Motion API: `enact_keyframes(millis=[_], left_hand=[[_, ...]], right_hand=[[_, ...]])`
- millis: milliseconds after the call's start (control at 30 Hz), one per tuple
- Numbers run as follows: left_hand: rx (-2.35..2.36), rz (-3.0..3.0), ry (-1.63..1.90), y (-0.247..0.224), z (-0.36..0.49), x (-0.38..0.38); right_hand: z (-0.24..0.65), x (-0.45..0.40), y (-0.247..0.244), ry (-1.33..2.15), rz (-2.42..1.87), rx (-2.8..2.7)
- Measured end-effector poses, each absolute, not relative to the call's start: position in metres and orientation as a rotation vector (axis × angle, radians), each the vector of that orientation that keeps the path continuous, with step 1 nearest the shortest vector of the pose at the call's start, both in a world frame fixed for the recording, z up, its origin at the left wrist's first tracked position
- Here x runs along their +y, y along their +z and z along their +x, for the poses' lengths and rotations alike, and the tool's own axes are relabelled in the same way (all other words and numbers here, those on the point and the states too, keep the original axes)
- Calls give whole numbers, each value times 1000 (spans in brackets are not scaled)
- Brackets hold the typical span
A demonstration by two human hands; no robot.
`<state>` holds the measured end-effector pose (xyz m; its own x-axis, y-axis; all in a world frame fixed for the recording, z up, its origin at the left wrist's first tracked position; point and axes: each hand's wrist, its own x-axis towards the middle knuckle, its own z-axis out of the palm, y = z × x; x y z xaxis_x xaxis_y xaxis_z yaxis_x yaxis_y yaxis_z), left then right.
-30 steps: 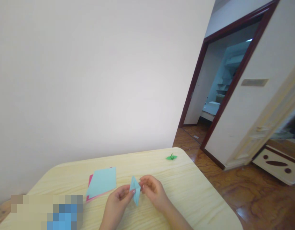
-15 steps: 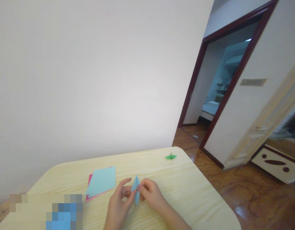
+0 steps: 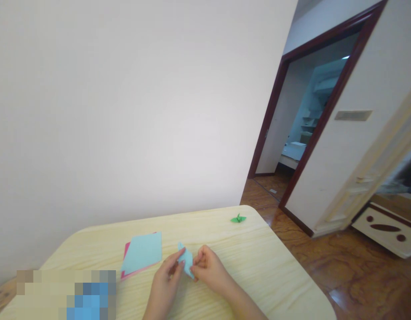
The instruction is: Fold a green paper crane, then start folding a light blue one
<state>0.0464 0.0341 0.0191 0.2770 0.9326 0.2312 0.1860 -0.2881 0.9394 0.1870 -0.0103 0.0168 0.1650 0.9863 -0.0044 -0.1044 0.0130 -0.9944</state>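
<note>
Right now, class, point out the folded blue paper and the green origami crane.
Folded blue paper (image 3: 185,259), head view, its middle.
Green origami crane (image 3: 238,218), head view, its body.

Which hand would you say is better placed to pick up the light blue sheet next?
Probably the left hand: it is nearer the light blue sheet than the right hand is, though both hands hold the folded blue paper.
</note>
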Motion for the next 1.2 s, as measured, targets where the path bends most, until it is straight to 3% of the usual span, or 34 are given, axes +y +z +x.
enact_keyframes(millis=[167, 367, 533, 967, 1200], left_hand=[[1146, 1949, 977, 18, 45, 31], [1363, 2498, 905, 19, 42, 28], [1104, 2707, 678, 11, 49, 26], [1029, 2798, 426, 3, 41, 5], [994, 2838, 374, 0, 29, 2]], right_hand=[[200, -14, 22, 975, -1402, -1214], [206, -22, 32, 521, -1655, -1679], [213, -18, 30, 419, -1705, -1860], [200, -12, 22, 55, -1953, -1494], [201, -16, 24, -13, -1945, -1636]])
